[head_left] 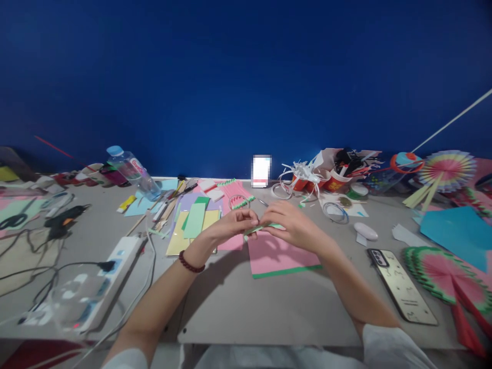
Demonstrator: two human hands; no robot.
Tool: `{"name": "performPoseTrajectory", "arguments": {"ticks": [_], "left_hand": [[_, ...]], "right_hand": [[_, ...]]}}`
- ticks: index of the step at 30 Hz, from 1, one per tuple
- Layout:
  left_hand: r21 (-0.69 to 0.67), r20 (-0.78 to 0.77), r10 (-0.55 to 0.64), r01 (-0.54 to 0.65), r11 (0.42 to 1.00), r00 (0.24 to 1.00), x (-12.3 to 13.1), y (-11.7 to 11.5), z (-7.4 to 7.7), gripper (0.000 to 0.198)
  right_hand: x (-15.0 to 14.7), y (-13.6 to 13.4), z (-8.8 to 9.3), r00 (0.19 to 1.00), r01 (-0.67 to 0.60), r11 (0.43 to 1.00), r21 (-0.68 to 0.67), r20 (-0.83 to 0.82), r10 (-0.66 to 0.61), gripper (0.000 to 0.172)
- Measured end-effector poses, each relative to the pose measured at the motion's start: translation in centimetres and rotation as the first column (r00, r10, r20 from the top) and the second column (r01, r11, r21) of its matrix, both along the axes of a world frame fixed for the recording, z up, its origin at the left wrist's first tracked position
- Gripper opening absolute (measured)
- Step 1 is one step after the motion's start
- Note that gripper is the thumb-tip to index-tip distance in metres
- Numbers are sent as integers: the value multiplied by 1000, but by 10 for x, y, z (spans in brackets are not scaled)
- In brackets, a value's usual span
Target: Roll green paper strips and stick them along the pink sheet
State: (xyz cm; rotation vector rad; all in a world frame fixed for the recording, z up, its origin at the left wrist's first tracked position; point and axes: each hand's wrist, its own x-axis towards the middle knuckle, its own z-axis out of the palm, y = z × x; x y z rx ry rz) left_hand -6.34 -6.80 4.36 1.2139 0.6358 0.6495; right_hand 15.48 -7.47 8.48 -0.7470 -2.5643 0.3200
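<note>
Hands at centre: left hand point(234, 223) & right hand point(292, 225) meet fingertip to fingertip, each pinched narrow on one end of a thin green paper strip point(265, 227). The strip runs roughly level betw. the two hands, over the far edge of the pink sheet point(277, 256); whether it touches the sheet cannot be told. A dark bead bracelet point(191, 264) sits on the left wrist.

Ref. landmark: the pink sheet, flat on the grey table point(238, 307), w/ a green border along its near edge. All positions below are rel. to it.

- Just left: yellow & green paper sheets point(194, 225), overlapping.
- Far left: black glue gun point(65, 218); beyond that, scissors point(13, 221).
- Left & nearer the person: white power strip point(88, 292) w/ a black plug in it and cables around.
- Left & behind: clear water bottle point(132, 171), blue cap, lying tilted.
- Right & behind: red paper cups point(328, 180) w/ white ribbon curls; tape roll point(335, 211) in front of them.
- Right, near: white oval object point(366, 230), type unclear.
- Right & nearer the person: phone point(402, 284), lying flat.
- Far right: blue paper sheet point(457, 230); a pleated pink-green paper fan point(449, 277) nearer the person; a second, round fan point(448, 169) behind.

Backdrop: plain blue wall point(246, 77).
</note>
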Motion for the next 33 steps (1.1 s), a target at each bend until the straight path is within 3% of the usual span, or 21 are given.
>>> {"name": "performPoseTrajectory", "arguments": {"ticks": [5, 9, 13, 15, 21, 27, 33], "left_hand": [[149, -89, 85, -71, 986, 992, 2, -3, 5, 28], [383, -159, 188, -115, 917, 969, 3, -9, 11, 24], [529, -232, 292, -131, 839, 928, 2, -14, 16, 22], [556, -244, 339, -155, 816, 908, 1, -14, 17, 22], [531, -203, 360, -207, 822, 910, -1, -13, 19, 18], [655, -218, 445, -208, 726, 869, 4, -19, 26, 12], [734, -203, 498, -205, 647, 843, 9, -24, 24, 15]], "right_hand": [[1, -2, -1, 999, 32, 989, -141, 20, -30, 14], [2, -4, 0, 999, 26, 962, -271, -32, -36, 17], [5, -2, 3, 995, 5, 931, -365, -91, -42, 20], [7, 1, 4, 992, -16, 924, -383, -121, -33, 24], [11, 6, 4, 978, -21, 919, -393, -198, -63, 29], [7, 3, 2, 962, -27, 918, -395, -259, -83, 24], [3, -2, 2, 952, -20, 916, -401, -286, -104, 20]]}}
